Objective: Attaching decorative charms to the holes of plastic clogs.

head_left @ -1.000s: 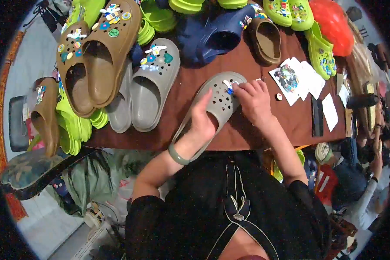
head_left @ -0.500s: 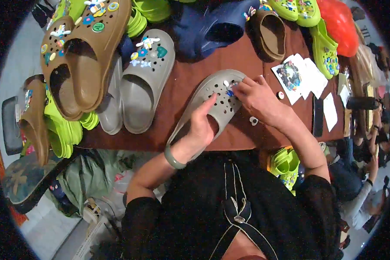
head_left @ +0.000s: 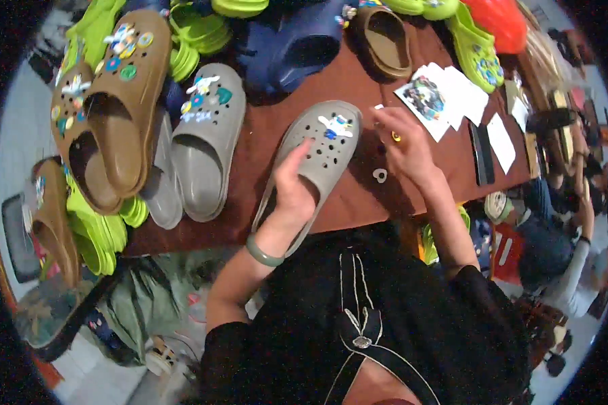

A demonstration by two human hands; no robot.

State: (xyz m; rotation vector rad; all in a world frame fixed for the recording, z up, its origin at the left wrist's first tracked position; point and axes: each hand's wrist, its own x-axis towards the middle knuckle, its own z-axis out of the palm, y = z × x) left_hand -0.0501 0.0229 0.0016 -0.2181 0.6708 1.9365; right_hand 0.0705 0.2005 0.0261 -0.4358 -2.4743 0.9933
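Note:
A grey perforated clog [head_left: 321, 152] lies on the brown table [head_left: 263, 121] just in front of me, with a small blue and white charm [head_left: 336, 125] on its toe. My left hand [head_left: 296, 185], a green bangle on its wrist, is inside the clog's opening and holds it down. My right hand [head_left: 402, 142] hovers to the right of the toe, off the clog, pinching a small yellow charm [head_left: 396, 137] between its fingertips. A small white ring-shaped piece [head_left: 380, 175] lies on the table below that hand.
Another grey clog [head_left: 206, 135] with charms, big brown clogs [head_left: 108, 101], green clogs [head_left: 101, 229], a navy clog [head_left: 290, 47] and a brown one [head_left: 385, 40] crowd the left and far side. White cards [head_left: 446, 94] and a dark flat device [head_left: 481, 152] lie right. Other people sit at right.
My right hand has left the clog's toe and moved right, now holding a small yellow charm. A blue and white charm now sits on the toe. My left hand stays in the clog.

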